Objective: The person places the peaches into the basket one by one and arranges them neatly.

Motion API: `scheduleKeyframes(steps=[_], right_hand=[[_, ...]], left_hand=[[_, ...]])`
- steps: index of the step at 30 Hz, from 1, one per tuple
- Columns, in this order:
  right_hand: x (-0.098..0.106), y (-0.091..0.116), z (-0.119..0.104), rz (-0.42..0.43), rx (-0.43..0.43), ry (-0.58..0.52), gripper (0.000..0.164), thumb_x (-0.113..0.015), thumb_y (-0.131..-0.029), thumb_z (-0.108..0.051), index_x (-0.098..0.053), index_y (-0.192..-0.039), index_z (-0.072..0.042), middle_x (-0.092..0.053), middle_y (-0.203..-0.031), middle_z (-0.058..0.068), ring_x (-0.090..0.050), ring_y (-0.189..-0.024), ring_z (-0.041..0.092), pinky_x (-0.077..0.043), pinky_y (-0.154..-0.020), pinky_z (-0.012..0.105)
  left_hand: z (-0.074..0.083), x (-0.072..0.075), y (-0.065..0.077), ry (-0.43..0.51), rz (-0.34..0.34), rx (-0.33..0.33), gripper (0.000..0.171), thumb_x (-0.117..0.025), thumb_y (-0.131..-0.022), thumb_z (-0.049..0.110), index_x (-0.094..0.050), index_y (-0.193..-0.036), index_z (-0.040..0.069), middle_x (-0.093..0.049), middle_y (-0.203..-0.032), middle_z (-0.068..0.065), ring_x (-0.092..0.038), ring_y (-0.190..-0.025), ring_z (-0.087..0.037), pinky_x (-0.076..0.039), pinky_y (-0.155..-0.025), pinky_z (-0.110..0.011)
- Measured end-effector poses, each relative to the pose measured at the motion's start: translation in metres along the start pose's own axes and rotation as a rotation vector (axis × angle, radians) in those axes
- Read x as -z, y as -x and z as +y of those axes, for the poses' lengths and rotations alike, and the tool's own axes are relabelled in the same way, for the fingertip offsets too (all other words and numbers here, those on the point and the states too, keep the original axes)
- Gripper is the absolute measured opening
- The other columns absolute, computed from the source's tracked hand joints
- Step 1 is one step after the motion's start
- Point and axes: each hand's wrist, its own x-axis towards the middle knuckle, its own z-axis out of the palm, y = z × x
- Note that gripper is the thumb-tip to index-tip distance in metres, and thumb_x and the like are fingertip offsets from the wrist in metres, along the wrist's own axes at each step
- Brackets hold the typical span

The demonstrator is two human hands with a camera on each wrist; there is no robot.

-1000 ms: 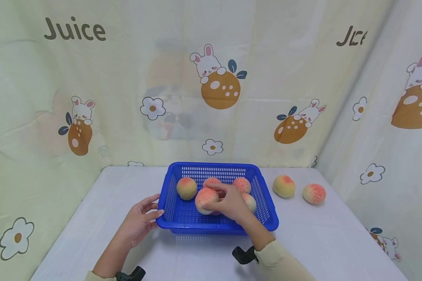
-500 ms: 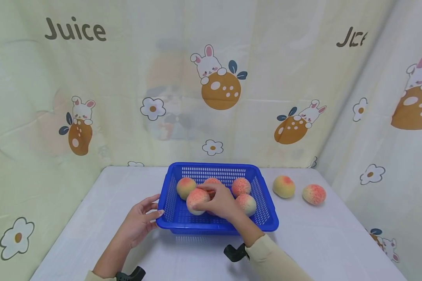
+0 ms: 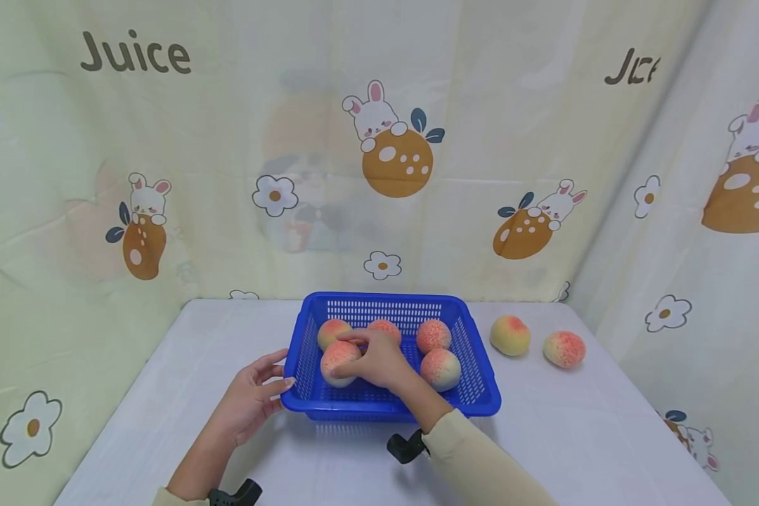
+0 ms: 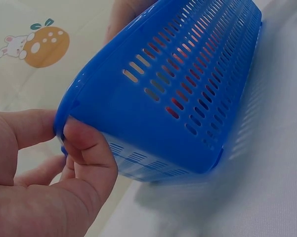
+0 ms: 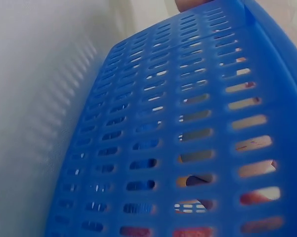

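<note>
A blue plastic basket [image 3: 388, 407] with slotted walls stands on the white-covered table. My left hand [image 3: 253, 399] pinches its left rim, thumb on one side and fingers on the other, as the left wrist view shows. Inside the basket, my right hand [image 3: 381, 361] holds a pink-and-cream peach [image 3: 336, 360] near the left front. Just behind it is a yellow-red peach [image 3: 332, 332], partly covered by my fingers. A pink peach [image 3: 384, 329] sits at the back middle. Two more, a pink peach [image 3: 433, 337] and a paler peach [image 3: 440, 370], lie on the right side. The basket wall hides my right hand in the right wrist view.
To the right of the basket, a yellow peach [image 3: 511, 336] and a pink peach [image 3: 565, 349] lie on the table [image 3: 544, 422]. A printed curtain [image 3: 316, 239] hangs behind the table and along its sides. Each wrist carries a black camera mount [image 3: 407, 446].
My right hand has carried its peach leftward across the basket, uncovering the paler peach on the right. The left hand stays at the rim, and the basket has not moved.
</note>
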Motion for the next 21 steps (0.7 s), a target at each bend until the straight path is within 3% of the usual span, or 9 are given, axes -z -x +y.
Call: scheduleKeyframes(steps=[5,17,21], right_hand=[[-0.003,-0.005,-0.005,-0.023,-0.057,0.035,0.062,-0.089,-0.076,-0.041,-0.070,-0.132,-0.023,-0.074,-0.119,0.000,-0.066,-0.106,0.016,-0.058,-0.094,0.041],[-0.013,-0.015,-0.004,-0.063,-0.081,0.088,0.067,-0.088,-0.079,-0.043,-0.065,-0.139,-0.021,-0.070,-0.133,0.006,-0.065,-0.121,0.026,-0.056,-0.100,0.048],[-0.015,-0.016,-0.005,-0.065,-0.086,0.114,0.067,-0.088,-0.079,-0.042,-0.066,-0.138,-0.021,-0.070,-0.132,0.007,-0.066,-0.117,0.024,-0.057,-0.099,0.048]], left_hand=[[0.001,-0.001,0.000,0.001,-0.004,0.005,0.061,-0.064,-0.098,0.002,-0.042,-0.154,0.011,-0.054,-0.128,-0.018,-0.066,-0.100,-0.023,-0.061,-0.080,-0.030],[0.000,0.000,0.000,-0.007,0.002,0.006,0.061,-0.063,-0.099,0.002,-0.042,-0.155,0.012,-0.055,-0.127,-0.018,-0.066,-0.099,-0.022,-0.061,-0.081,-0.031],[0.001,0.000,0.000,-0.002,-0.006,0.005,0.061,-0.064,-0.098,0.002,-0.042,-0.155,0.012,-0.055,-0.127,-0.017,-0.066,-0.099,-0.022,-0.061,-0.081,-0.031]])
